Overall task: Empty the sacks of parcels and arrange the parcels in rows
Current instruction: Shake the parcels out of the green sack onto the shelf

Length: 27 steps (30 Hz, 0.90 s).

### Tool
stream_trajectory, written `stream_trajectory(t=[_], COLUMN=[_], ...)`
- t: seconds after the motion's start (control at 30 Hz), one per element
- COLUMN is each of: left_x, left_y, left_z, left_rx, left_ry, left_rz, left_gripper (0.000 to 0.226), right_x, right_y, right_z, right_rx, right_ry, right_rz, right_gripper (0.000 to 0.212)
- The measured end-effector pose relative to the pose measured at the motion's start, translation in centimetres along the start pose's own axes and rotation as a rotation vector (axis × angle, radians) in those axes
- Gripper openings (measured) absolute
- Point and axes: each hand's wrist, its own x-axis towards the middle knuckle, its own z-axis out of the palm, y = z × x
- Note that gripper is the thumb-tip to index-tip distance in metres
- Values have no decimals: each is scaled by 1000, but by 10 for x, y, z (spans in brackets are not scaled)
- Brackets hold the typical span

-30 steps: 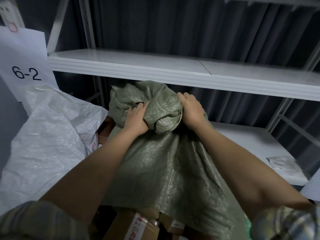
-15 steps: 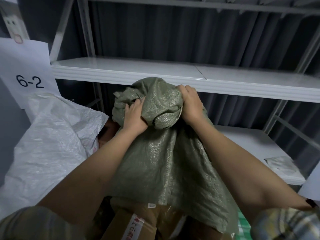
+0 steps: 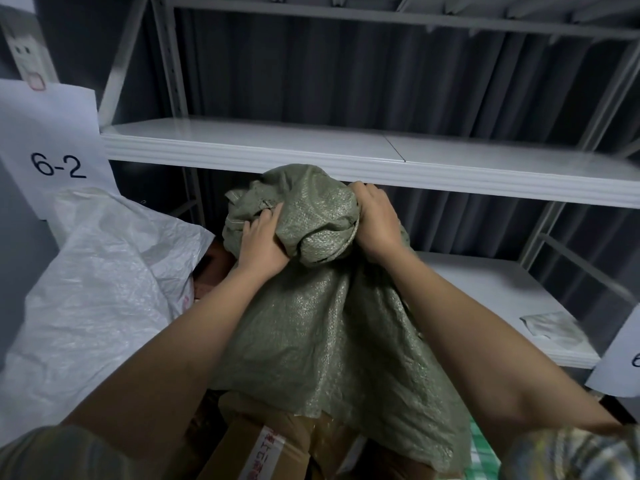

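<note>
While the left hand [image 3: 260,241] and right hand [image 3: 378,224] grip its bunched end, the green sack [image 3: 322,337] hangs upended over cardboard parcels [image 3: 263,441].

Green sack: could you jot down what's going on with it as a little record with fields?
Sack: green sack, woven, upended with its mouth hanging down
Left hand: grips the bunched top
Right hand: grips the same bunch
Under the sack: cardboard parcels, partly uncovered
To the left: white sack
Behind: grey shelf
Sign: paper label reading 6-2
</note>
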Motion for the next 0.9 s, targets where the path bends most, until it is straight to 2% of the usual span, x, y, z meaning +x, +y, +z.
stream_trajectory(t=[0.1,0.23,0.4,0.53,0.6,0.7,0.8,0.9], left_x=[-2,-8,-18,-25,-26,-27,-29,-31], left_y=[-3,-5,-9,-11,-13,-14,-17,-23], left_z=[1,1,1,-2,-4,-7,-6,-6], left_rx=[-11,45,62,73,68,90,92,120], left_ry=[-8,-15,10,133,160,167,140,133], left_rz=[-9,-13,-27,-49,-53,-17,2,68], left_gripper=[65,61,37,17,19,33,44,40], right_x=[-4,-13,-30,-44,-48,-51,-56,-66], right_y=[4,7,4,13,20,34,41,39], right_z=[-1,-4,-11,-16,-19,-14,-1,14], right_rx=[7,7,-4,81,130,147,162,111], right_ry=[-75,-201,-330,-401,-433,-457,-565,-658], right_rz=[9,41,4,-47,11,200,339,407], right_gripper=[18,41,76,99,111,130,144,144])
